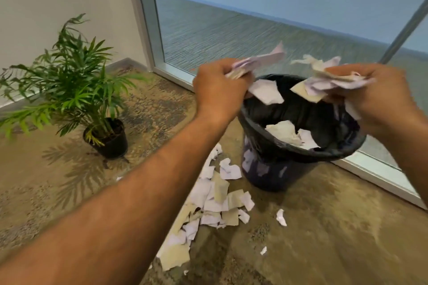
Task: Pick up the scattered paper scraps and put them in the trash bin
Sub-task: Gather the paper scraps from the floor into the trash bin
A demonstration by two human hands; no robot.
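1. Nearest, on the carpeted floor (324, 238): a pile of torn paper scraps (213, 206) left to gather, running from the foreground up to the foot of the bin, plus a few stray bits (281, 217) off to the right. By the look of it, the larger share of the job remaining.
2. Further out, raised above the bin mouth: left hand (218, 92) clenched round a bunch of scraps (254, 62); right hand (379, 95) likewise closed on a crumpled handful (333, 81). Loose pieces hanging or dropping beneath both, too blurred to tell which.
3. Directly under the hands: black trash bin (278, 146) with a dark liner, upright on the floor by the window frame. Inside, a few white scraps (287, 134) visible near the front wall; far from full, most of the interior dark.
4. Step judged in hand: letting the two handfuls go into the bin, then back to the floor pile.
5. Off to the left, well apart: potted palm (69, 81) in a black pot, no scraps beside it.
6. Farthest: glass window (254, 18).
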